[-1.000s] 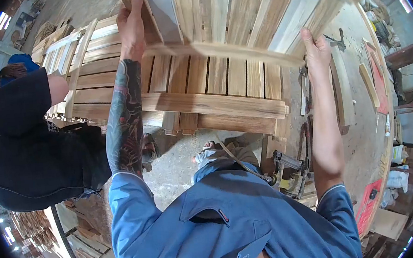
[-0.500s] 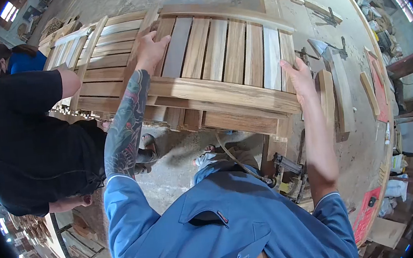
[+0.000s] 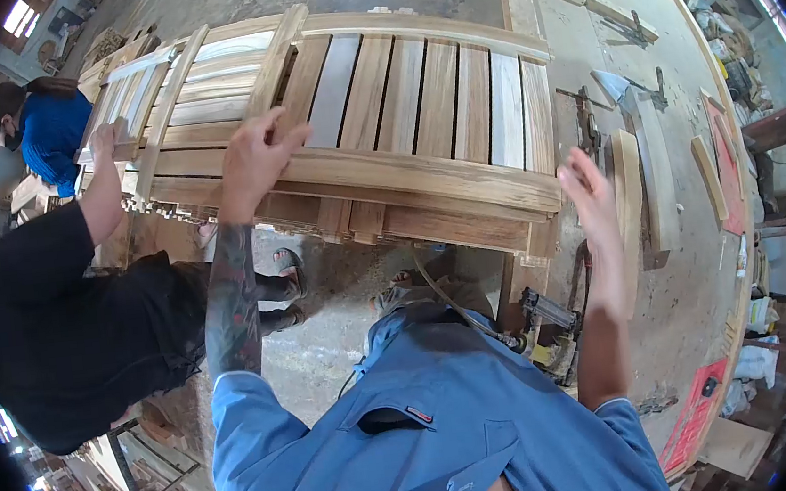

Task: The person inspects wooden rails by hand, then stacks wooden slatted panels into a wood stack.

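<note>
A slatted wooden panel point(image 3: 437, 99) lies in front of me, its upright slats set between a long near rail point(image 3: 424, 171) and a far rail point(image 3: 420, 30). Over the left end of the near rail is my left hand point(image 3: 253, 162), fingers apart and loosely bent, holding nothing. My right hand point(image 3: 592, 196) hovers just off the panel's right end, also empty, with its fingers slightly curled. Under the panel more wooden boards point(image 3: 453, 228) are stacked.
On my left a co-worker in black point(image 3: 88, 322) reaches an arm to another slatted panel point(image 3: 208, 88); a person in blue point(image 3: 59, 136) stands beyond. Clamps point(image 3: 588, 118) and loose wooden bars point(image 3: 631, 213) lie to the right. A pneumatic tool point(image 3: 548, 311) with a hose hangs below.
Both my hands have let go of the panel and drawn back toward me. The panel sits slightly further left in view. The co-worker's arm now stretches forward onto the wood.
</note>
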Demonstrator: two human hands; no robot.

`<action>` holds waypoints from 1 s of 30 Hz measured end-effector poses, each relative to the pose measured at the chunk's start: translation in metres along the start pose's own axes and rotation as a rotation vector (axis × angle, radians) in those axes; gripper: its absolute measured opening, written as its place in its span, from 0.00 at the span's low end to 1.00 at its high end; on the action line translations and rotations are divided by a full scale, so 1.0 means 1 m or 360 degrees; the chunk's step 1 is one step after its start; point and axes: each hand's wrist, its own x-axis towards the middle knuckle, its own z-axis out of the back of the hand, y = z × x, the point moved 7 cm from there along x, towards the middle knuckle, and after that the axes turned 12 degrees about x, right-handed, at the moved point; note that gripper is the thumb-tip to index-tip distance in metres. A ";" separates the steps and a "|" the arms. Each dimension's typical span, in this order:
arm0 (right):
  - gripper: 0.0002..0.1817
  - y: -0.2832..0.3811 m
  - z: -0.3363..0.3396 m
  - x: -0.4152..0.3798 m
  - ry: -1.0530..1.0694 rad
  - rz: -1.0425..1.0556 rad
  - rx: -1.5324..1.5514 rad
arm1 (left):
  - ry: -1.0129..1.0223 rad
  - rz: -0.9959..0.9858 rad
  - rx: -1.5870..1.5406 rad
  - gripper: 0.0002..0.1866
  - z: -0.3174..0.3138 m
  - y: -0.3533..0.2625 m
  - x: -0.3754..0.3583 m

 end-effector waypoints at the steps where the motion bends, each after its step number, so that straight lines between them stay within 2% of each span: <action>1: 0.43 -0.007 0.000 -0.011 0.0059 -0.0033 0.0066 | -0.0048 -0.0240 0.0083 0.37 -0.002 0.003 -0.011; 2: 0.43 -0.013 0.002 -0.019 0.0049 -0.0044 0.0069 | -0.0095 -0.0482 0.0164 0.42 -0.003 0.000 -0.022; 4: 0.44 -0.010 -0.008 -0.031 0.0246 0.0188 -0.0255 | -0.0083 -0.0593 0.0219 0.44 0.002 -0.003 -0.040; 5: 0.44 -0.010 -0.012 -0.035 0.0241 0.0186 -0.0250 | -0.0086 -0.0696 0.0273 0.46 0.005 -0.007 -0.046; 9: 0.42 0.005 -0.025 -0.046 0.0014 0.0324 -0.0532 | -0.0130 -0.0778 0.0131 0.42 0.002 -0.001 -0.046; 14: 0.39 0.000 -0.025 -0.051 -0.0139 0.0282 -0.0669 | -0.0045 -0.0622 -0.0108 0.36 0.000 0.009 -0.044; 16: 0.38 0.002 -0.026 -0.054 -0.0158 0.0394 -0.0708 | -0.0051 -0.0575 -0.0227 0.34 0.000 0.014 -0.044; 17: 0.38 0.003 -0.026 -0.055 -0.0165 0.0389 -0.0708 | -0.0046 -0.0582 -0.0227 0.34 0.002 0.014 -0.044; 19: 0.38 0.007 -0.027 -0.055 -0.0141 0.0378 -0.0710 | -0.0134 -0.0706 0.0085 0.31 0.011 0.008 -0.045; 30: 0.38 -0.003 -0.020 -0.040 0.0073 0.0441 -0.0746 | 0.0006 -0.0706 0.0089 0.31 0.009 0.016 -0.035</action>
